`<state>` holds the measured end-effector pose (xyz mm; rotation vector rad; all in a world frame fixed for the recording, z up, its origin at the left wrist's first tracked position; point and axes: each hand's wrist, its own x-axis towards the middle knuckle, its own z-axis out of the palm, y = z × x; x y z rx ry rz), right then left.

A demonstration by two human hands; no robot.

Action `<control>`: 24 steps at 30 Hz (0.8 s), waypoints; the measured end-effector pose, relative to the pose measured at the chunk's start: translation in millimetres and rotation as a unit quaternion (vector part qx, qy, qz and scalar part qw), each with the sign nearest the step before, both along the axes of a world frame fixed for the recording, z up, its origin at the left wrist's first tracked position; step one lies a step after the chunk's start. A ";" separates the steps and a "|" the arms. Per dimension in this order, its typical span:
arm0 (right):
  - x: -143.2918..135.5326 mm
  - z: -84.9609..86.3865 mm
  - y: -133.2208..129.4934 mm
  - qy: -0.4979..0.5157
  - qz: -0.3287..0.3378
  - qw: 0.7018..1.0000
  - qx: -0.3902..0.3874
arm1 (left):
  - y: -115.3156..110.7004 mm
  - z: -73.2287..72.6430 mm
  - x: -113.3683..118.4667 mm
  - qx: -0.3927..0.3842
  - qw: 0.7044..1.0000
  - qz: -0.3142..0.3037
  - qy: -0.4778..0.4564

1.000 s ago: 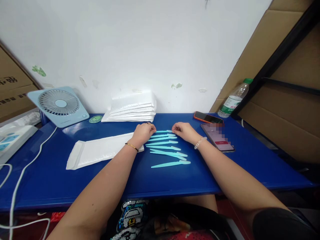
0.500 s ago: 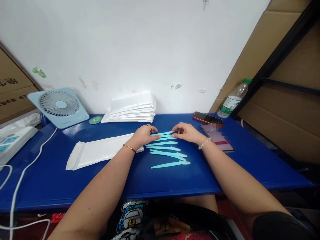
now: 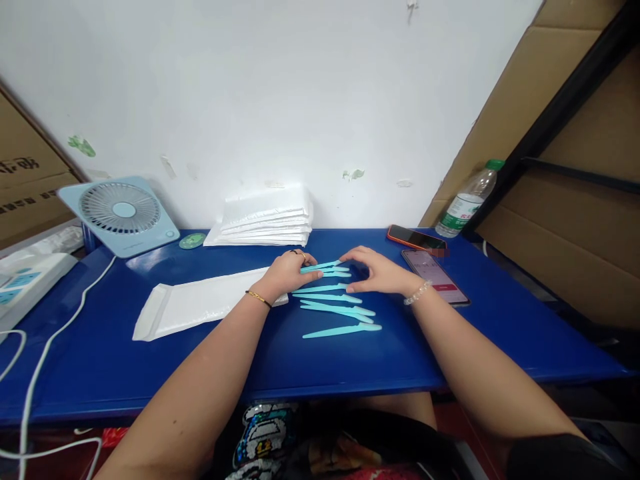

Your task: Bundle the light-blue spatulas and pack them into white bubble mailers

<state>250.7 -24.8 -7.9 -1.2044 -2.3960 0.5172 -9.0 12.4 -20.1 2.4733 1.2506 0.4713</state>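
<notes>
Several slim turquoise plastic sticks [image 3: 335,329] lie roughly side by side on the blue table [image 3: 345,373], their narrow ends to the left. My left hand [image 3: 290,272] pinches the left ends of the farthest sticks [image 3: 327,267] between thumb and fingers. My right hand [image 3: 375,270] has thumb and forefinger spread; the forefinger touches the right end of the farthest stick, and the thumb rests by the end of a nearer one. A flat white padded envelope [image 3: 200,303] lies to the left, partly behind my left wrist.
At the wall stands a stack of white envelopes [image 3: 265,220]. A light blue fan [image 3: 123,213], a green disc [image 3: 192,241] and a white power strip [image 3: 35,287] are on the left. Two phones [image 3: 416,237] [image 3: 435,277] and a plastic bottle [image 3: 467,203] are on the right.
My right thumb and forefinger have spread apart, the thumb moving nearer to me along the sticks' right ends. My left hand keeps its place and its pinch.
</notes>
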 end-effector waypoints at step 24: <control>-9.8 6.5 -15.3 -0.132 0.031 0.985 -0.103 | -53.0 27.0 23.1 -0.013 0.979 -0.091 0.184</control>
